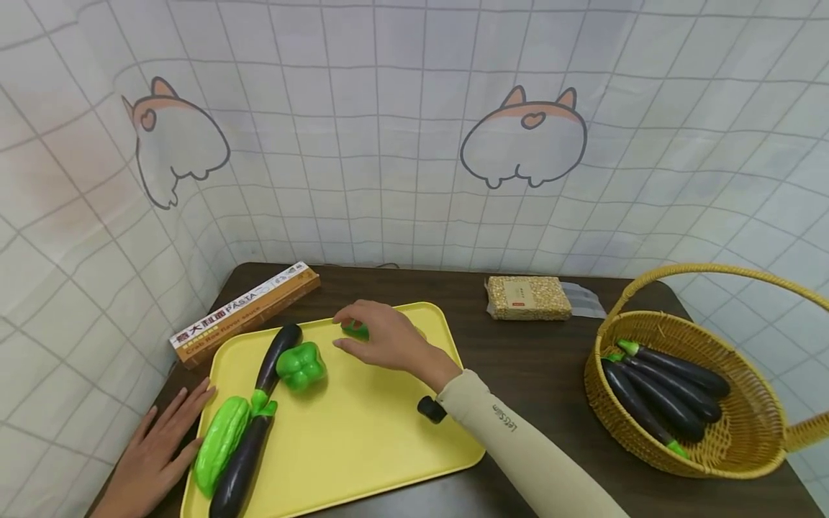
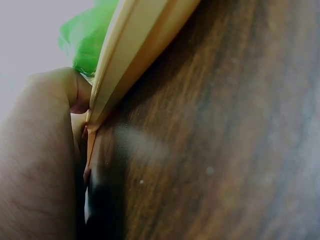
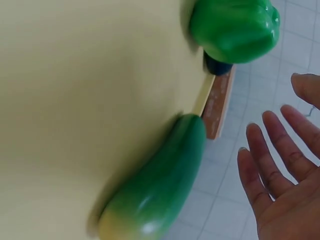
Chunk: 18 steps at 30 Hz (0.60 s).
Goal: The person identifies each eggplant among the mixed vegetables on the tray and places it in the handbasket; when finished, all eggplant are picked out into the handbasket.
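My right hand (image 1: 382, 334) hovers over the far part of a yellow tray (image 1: 363, 439), fingers spread and holding nothing. Just below it lies a smooth, long green fruit or vegetable with a yellowish end (image 3: 160, 180), mostly hidden by the hand in the head view. A green bell pepper (image 1: 301, 367) sits to the left of that hand. My left hand (image 1: 155, 453) rests at the tray's left edge, its thumb at the rim. Beside that thumb are a bumpy green bitter melon (image 1: 220, 442) and an eggplant (image 1: 242, 464); a second eggplant (image 1: 277, 357) lies farther back.
A pasta box (image 1: 246, 313) lies behind the tray's left corner. At the back right is a vacuum pack of pale grains (image 1: 527, 298). A wicker basket (image 1: 767, 403) with a tall handle holds several eggplants (image 1: 667, 392) on the right. A tiled-pattern curtain surrounds the table.
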Each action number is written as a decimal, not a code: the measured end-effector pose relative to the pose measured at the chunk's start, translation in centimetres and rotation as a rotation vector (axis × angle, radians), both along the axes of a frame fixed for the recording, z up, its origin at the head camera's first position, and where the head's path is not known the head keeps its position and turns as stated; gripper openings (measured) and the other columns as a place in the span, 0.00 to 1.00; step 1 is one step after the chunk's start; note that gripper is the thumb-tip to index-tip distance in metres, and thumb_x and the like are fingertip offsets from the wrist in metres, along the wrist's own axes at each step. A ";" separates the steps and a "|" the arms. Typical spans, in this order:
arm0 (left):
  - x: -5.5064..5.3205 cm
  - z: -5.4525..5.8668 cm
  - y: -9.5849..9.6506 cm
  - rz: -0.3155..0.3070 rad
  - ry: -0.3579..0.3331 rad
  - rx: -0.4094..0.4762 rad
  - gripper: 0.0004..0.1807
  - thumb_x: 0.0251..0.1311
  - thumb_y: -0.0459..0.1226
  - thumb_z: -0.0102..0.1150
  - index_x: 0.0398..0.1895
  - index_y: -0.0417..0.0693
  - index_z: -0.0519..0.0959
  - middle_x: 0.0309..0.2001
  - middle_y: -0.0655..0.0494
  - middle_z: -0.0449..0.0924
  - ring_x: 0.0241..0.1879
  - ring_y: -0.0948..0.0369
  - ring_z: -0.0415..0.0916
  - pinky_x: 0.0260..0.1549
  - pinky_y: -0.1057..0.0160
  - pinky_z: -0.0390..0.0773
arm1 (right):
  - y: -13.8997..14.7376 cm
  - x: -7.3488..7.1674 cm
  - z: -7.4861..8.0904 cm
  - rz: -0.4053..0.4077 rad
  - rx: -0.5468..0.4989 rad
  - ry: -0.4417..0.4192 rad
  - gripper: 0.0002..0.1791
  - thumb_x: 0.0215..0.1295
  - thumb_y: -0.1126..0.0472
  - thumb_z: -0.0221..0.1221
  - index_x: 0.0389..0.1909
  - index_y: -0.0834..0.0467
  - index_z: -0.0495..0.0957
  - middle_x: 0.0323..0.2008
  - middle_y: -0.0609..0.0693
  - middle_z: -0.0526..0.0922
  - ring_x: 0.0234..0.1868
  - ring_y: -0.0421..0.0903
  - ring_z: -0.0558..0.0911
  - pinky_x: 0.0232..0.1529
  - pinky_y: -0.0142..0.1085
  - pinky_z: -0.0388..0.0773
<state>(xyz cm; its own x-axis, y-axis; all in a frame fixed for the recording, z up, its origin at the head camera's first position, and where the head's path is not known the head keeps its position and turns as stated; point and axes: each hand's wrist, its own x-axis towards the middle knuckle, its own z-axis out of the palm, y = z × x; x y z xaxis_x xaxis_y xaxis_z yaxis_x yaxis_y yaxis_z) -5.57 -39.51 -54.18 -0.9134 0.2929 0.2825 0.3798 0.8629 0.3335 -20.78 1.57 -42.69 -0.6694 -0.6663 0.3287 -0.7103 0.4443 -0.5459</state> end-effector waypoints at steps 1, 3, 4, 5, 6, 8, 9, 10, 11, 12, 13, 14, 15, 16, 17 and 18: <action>0.0 -0.1 -0.1 -0.001 0.004 0.001 0.40 0.77 0.40 0.61 0.87 0.57 0.56 0.85 0.56 0.49 0.83 0.58 0.36 0.75 0.37 0.25 | -0.5 -0.1 0.1 0.009 0.000 -0.001 0.18 0.75 0.52 0.67 0.60 0.54 0.84 0.53 0.49 0.86 0.49 0.44 0.84 0.49 0.33 0.78; 0.0 -0.3 -0.2 -0.007 0.014 0.005 0.40 0.76 0.40 0.61 0.86 0.57 0.56 0.85 0.56 0.50 0.83 0.60 0.36 0.75 0.37 0.26 | -1.3 -0.3 0.1 0.028 -0.003 -0.005 0.18 0.75 0.52 0.67 0.60 0.55 0.84 0.54 0.50 0.86 0.50 0.43 0.84 0.51 0.31 0.78; 0.0 -0.4 -0.2 -0.009 0.015 0.006 0.40 0.76 0.40 0.62 0.86 0.57 0.56 0.85 0.56 0.50 0.83 0.60 0.36 0.75 0.37 0.26 | -1.8 -0.4 0.0 0.037 -0.002 -0.009 0.18 0.75 0.52 0.66 0.60 0.55 0.84 0.55 0.50 0.86 0.50 0.44 0.84 0.51 0.31 0.78; 0.1 -0.5 -0.2 -0.012 0.016 0.011 0.40 0.76 0.39 0.62 0.86 0.56 0.57 0.85 0.56 0.50 0.83 0.60 0.36 0.75 0.37 0.26 | -2.3 -0.4 0.0 0.047 0.003 -0.014 0.18 0.76 0.52 0.66 0.60 0.55 0.84 0.56 0.50 0.85 0.51 0.44 0.84 0.52 0.30 0.77; 0.2 -0.5 -0.2 -0.013 0.015 0.015 0.40 0.75 0.39 0.62 0.86 0.56 0.57 0.84 0.55 0.51 0.83 0.60 0.37 0.75 0.37 0.27 | -2.7 -0.5 -0.1 0.056 0.009 -0.022 0.19 0.76 0.52 0.66 0.61 0.55 0.84 0.56 0.50 0.85 0.52 0.45 0.84 0.53 0.30 0.77; 0.3 -0.5 -0.2 -0.012 0.009 0.017 0.40 0.76 0.39 0.62 0.86 0.56 0.57 0.84 0.55 0.51 0.83 0.59 0.37 0.75 0.37 0.27 | -3.6 -0.7 -0.2 0.074 0.022 -0.031 0.19 0.76 0.51 0.66 0.61 0.55 0.84 0.57 0.49 0.85 0.54 0.45 0.84 0.54 0.29 0.76; 0.3 -0.4 -0.2 -0.009 0.004 0.016 0.40 0.76 0.39 0.61 0.86 0.56 0.57 0.85 0.55 0.50 0.83 0.59 0.37 0.75 0.37 0.27 | -4.0 -0.9 -0.3 0.078 0.032 -0.031 0.20 0.76 0.51 0.66 0.62 0.55 0.83 0.57 0.48 0.85 0.54 0.45 0.83 0.54 0.29 0.76; 0.3 -0.4 -0.1 -0.005 -0.003 0.015 0.40 0.76 0.40 0.61 0.86 0.57 0.57 0.85 0.55 0.50 0.83 0.58 0.37 0.75 0.36 0.26 | -4.3 -1.1 -0.3 0.081 0.043 -0.031 0.20 0.76 0.50 0.65 0.62 0.54 0.83 0.57 0.48 0.85 0.55 0.44 0.83 0.55 0.29 0.75; 0.3 -0.2 -0.1 -0.001 -0.009 0.016 0.40 0.76 0.40 0.61 0.86 0.57 0.57 0.85 0.55 0.50 0.83 0.57 0.37 0.75 0.36 0.26 | -4.7 -1.3 -0.3 0.084 0.053 -0.029 0.20 0.76 0.50 0.65 0.62 0.54 0.83 0.57 0.47 0.85 0.55 0.43 0.82 0.55 0.28 0.75; 0.3 -0.1 -0.1 0.006 -0.015 0.017 0.40 0.77 0.41 0.61 0.86 0.58 0.56 0.85 0.56 0.50 0.83 0.56 0.38 0.75 0.36 0.27 | -5.0 -1.5 -0.3 0.084 0.061 -0.024 0.20 0.76 0.50 0.65 0.62 0.54 0.83 0.57 0.47 0.85 0.56 0.42 0.82 0.56 0.28 0.75; 0.2 -0.1 0.0 0.010 -0.020 0.016 0.40 0.77 0.41 0.60 0.87 0.58 0.56 0.85 0.56 0.49 0.83 0.56 0.38 0.74 0.35 0.27 | -5.3 -1.8 -0.2 0.084 0.066 -0.019 0.20 0.76 0.51 0.65 0.62 0.55 0.83 0.58 0.47 0.85 0.56 0.41 0.82 0.56 0.29 0.75; 0.2 0.0 0.0 0.014 -0.025 0.015 0.39 0.77 0.41 0.60 0.87 0.58 0.56 0.85 0.56 0.49 0.83 0.55 0.39 0.74 0.35 0.27 | -5.6 -2.0 -0.2 0.079 0.074 -0.013 0.20 0.76 0.51 0.65 0.63 0.55 0.83 0.58 0.47 0.85 0.56 0.40 0.82 0.57 0.29 0.75; 0.2 0.0 0.0 0.019 -0.027 0.017 0.40 0.77 0.41 0.60 0.87 0.59 0.56 0.85 0.56 0.49 0.83 0.55 0.39 0.74 0.35 0.27 | -5.9 -2.3 -0.1 0.075 0.080 -0.008 0.21 0.76 0.51 0.65 0.63 0.55 0.83 0.58 0.47 0.85 0.57 0.40 0.81 0.57 0.29 0.75; 0.2 -0.1 0.0 0.021 -0.026 0.018 0.40 0.77 0.41 0.60 0.87 0.59 0.56 0.85 0.56 0.49 0.83 0.55 0.39 0.75 0.35 0.27 | -6.2 -2.5 -0.1 0.073 0.084 -0.009 0.21 0.77 0.50 0.65 0.63 0.55 0.83 0.59 0.47 0.84 0.57 0.39 0.81 0.57 0.29 0.75; 0.3 -0.2 0.0 0.019 -0.025 0.017 0.40 0.77 0.41 0.60 0.87 0.59 0.56 0.85 0.56 0.49 0.83 0.55 0.39 0.75 0.35 0.28 | -6.5 -2.7 -0.1 0.074 0.089 -0.015 0.21 0.77 0.50 0.65 0.64 0.56 0.83 0.59 0.47 0.84 0.58 0.39 0.81 0.58 0.29 0.75; 0.4 -0.4 0.0 0.016 -0.023 0.015 0.40 0.77 0.41 0.61 0.87 0.58 0.56 0.85 0.56 0.50 0.83 0.56 0.39 0.75 0.35 0.28 | -6.7 -2.9 -0.1 0.076 0.093 -0.025 0.22 0.77 0.50 0.64 0.64 0.56 0.82 0.59 0.47 0.84 0.58 0.40 0.81 0.58 0.29 0.75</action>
<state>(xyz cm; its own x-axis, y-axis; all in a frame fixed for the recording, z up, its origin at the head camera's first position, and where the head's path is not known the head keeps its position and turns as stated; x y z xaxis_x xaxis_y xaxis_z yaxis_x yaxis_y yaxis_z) -5.14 -39.47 -54.53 -0.9244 0.2737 0.2658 0.3578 0.8638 0.3547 -23.69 -5.16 -42.84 -0.6228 -0.7424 0.2469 -0.7305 0.4388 -0.5233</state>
